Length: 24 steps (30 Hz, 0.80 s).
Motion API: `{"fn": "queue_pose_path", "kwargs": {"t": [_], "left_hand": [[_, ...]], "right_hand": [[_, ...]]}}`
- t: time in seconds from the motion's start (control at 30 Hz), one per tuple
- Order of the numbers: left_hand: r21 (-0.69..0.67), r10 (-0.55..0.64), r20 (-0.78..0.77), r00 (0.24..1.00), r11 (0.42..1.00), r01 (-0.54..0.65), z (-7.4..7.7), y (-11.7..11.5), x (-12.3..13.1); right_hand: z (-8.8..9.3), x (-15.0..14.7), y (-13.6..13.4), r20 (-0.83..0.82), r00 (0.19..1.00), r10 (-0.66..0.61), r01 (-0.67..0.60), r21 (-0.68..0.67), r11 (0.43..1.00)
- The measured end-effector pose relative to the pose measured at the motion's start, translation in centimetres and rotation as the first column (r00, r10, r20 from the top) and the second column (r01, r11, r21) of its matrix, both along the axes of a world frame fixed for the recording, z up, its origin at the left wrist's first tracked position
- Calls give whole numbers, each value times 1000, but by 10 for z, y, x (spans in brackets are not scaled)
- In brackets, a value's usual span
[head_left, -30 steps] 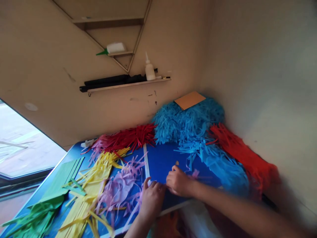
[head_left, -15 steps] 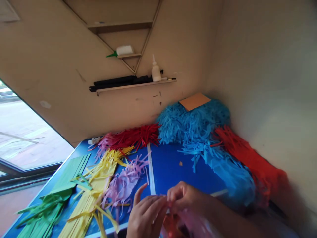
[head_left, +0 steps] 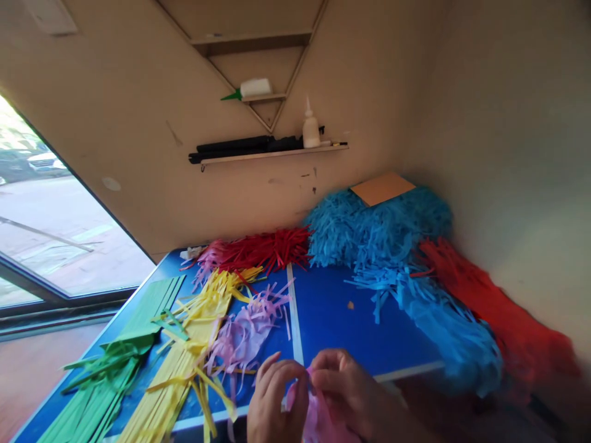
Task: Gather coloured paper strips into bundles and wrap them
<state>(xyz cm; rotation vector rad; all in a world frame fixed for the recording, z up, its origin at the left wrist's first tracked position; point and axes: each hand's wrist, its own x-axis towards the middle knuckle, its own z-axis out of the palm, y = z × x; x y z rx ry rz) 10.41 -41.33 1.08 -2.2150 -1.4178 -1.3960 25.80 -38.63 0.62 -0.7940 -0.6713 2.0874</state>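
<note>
My left hand [head_left: 274, 400] and my right hand [head_left: 344, 387] meet at the bottom middle, just off the near edge of the blue table [head_left: 332, 320]. Both pinch a bunch of pink paper strips [head_left: 314, 412] that hangs between them; the fingers are curled on it. A loose pile of pink strips [head_left: 244, 332] lies on the table just beyond my left hand.
Yellow strips [head_left: 184, 363] and green strips [head_left: 106, 369] lie to the left, red strips [head_left: 258, 249] at the back. Big heaps of light blue fringe [head_left: 383, 234] and orange-red fringe [head_left: 503, 320] fill the right corner, an orange card [head_left: 382, 187] on top. A glue bottle [head_left: 311, 129] stands on the wall shelf.
My hands left the table top, drew back over its near edge and now hold pink strips. The view has swung left.
</note>
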Motion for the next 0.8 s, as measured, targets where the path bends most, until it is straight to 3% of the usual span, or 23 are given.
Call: {"fn": "queue_pose_path", "kwargs": {"t": [0.17,0.33,0.47,0.6,0.73,0.8], "left_hand": [[72,-31,-21,999,997,32,-1,3,-9],[31,-46,11,999,999,45,-7,0,-10],[-26,-4,158,987,1000,9,-15,-5,-3],[-61,-43,293,955,996,64,-17,-9,6],[-56,-52,444,895,995,86,-17,-10,13],[-50,-50,493,868,995,85,-20,-10,14]], "right_hand": [[0,-12,-3,-23,999,-39,39,26,999],[-3,-22,-7,-121,987,-101,108,53,993],[0,-25,-6,-177,976,-124,132,35,991],[6,-23,-4,-193,974,-116,113,-27,993],[8,-23,-5,-220,969,-113,124,35,992],[5,-26,-7,-183,971,-152,178,136,975]]}}
